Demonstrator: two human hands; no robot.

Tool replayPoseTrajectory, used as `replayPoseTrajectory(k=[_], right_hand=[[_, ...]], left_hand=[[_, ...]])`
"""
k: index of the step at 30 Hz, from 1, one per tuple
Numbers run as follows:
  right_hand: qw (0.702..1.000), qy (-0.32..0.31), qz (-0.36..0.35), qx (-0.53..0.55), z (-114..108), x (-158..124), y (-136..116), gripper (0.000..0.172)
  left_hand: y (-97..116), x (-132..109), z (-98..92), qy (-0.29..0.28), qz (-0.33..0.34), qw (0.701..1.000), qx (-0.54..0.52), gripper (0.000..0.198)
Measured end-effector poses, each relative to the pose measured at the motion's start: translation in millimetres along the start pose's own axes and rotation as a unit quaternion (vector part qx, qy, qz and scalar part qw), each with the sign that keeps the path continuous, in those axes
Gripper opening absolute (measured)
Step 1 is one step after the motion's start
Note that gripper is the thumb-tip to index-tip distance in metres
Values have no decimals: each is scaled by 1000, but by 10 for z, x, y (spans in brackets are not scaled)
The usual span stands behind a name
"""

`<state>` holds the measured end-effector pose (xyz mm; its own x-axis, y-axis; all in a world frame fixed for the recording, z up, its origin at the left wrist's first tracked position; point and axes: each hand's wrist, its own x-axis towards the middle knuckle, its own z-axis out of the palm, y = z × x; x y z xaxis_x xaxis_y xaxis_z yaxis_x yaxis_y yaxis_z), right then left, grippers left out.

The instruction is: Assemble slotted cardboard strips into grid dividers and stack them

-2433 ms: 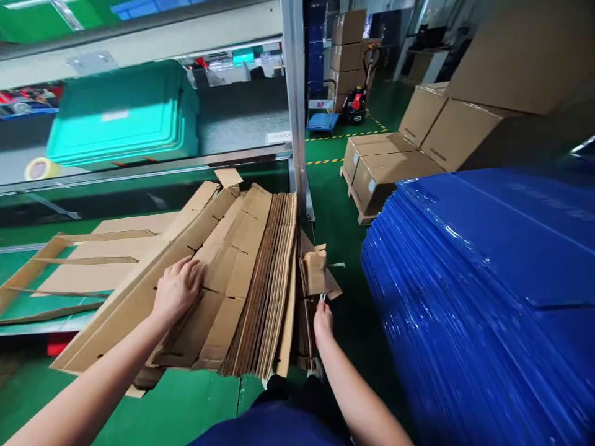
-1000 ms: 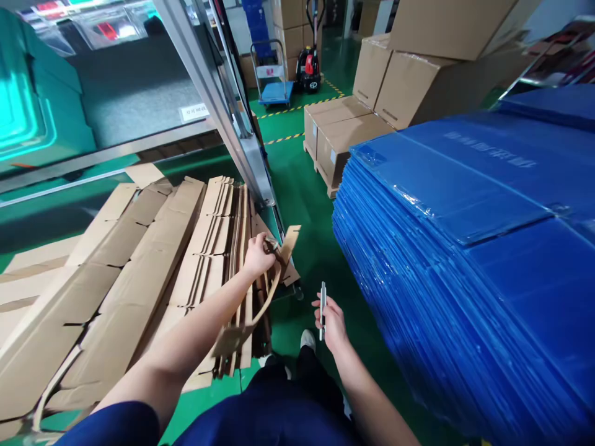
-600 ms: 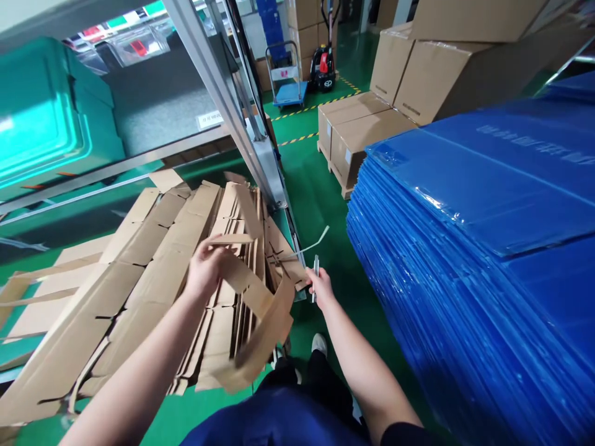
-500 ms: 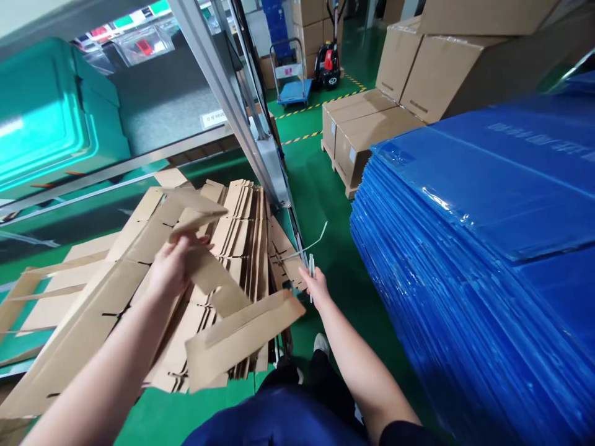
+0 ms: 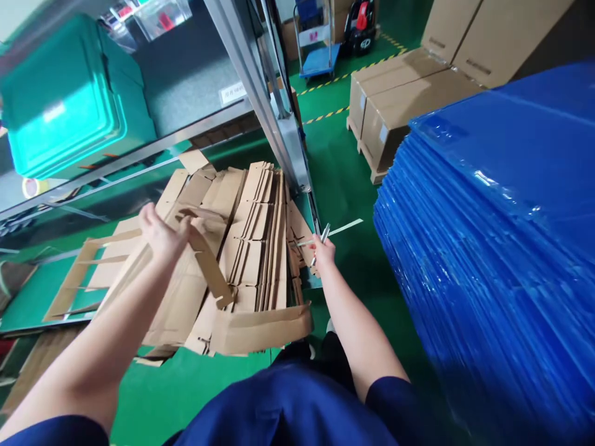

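Observation:
My left hand (image 5: pixel 163 234) is closed on a bent cardboard strip (image 5: pixel 211 269) that hangs over a pile of flattened cardboard (image 5: pixel 248 238). A wider cardboard flap (image 5: pixel 263 328) lies across the near end of the pile; whether it joins the held strip I cannot tell. My right hand (image 5: pixel 324 254) is closed around a slim silver tool (image 5: pixel 325 233) that sticks up past the fingers; its exact kind is unclear. A pale narrow strap (image 5: pixel 346 227) passes by this hand, and I cannot tell whether the fingers grip it.
Left, a teal lidded bin (image 5: pixel 60 105) stands on a metal-framed shelf (image 5: pixel 195 133). A tall stack of blue sheets (image 5: pixel 465 235) rises on the right. Behind are boxes on a pallet (image 5: pixel 400 93) and a blue platform trolley (image 5: pixel 320 61). A cardboard frame (image 5: pixel 69 279) lies at left.
My left hand has turned and shifted left across the pile, with the cardboard strip swinging under it. My right hand still holds the silver tool, now tilted. The whole view has shifted.

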<state>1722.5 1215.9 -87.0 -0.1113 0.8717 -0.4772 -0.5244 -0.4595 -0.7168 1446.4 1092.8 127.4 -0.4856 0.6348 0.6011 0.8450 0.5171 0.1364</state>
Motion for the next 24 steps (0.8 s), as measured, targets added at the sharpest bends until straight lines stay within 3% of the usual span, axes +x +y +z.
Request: replayPoseTrajectory(k=[1,2,3,5,7,10,13,16,19,21,24], right_hand=[[1000,3,-2,-5,-8,-8,-6,25],[1000,6,-8,-13,-19,-20,-10,24],[1000,7,-15,-22,-31,-32,-14,24],[999,0,-30,-41,-57,-54,-26,24],[998,-8,-44,-49,-89,-60,-53,25],[997,6,-72,-35,-168,-36,-121,28],[994,28,-98,-32,-335,-10,-152,32],[992,48,-104,-44,-615,-33,-103,34],[986,122,-108,-30,-927,-92,-102,35],[977,156,-142,-20,-1073,-138,-212,35],[967,131,-214,-48,-1114,-242,-510,32]], left_hand=[[144,-239,-63,-20,44,999,-12,75],[295,-510,-142,-97,126,986,-49,62],[442,-794,-225,-203,210,953,-85,52],[671,-1331,-369,-383,361,846,-91,60],[770,-1724,-431,-444,405,797,-59,74],[740,-1960,-363,-456,394,798,6,71],[719,-1941,-235,-453,381,805,33,58],[761,-1913,-169,-445,381,810,38,56],[752,-1926,-174,-438,368,819,40,58],[738,-1921,-189,-434,364,823,40,57],[887,-1847,-141,-414,378,828,11,46]])
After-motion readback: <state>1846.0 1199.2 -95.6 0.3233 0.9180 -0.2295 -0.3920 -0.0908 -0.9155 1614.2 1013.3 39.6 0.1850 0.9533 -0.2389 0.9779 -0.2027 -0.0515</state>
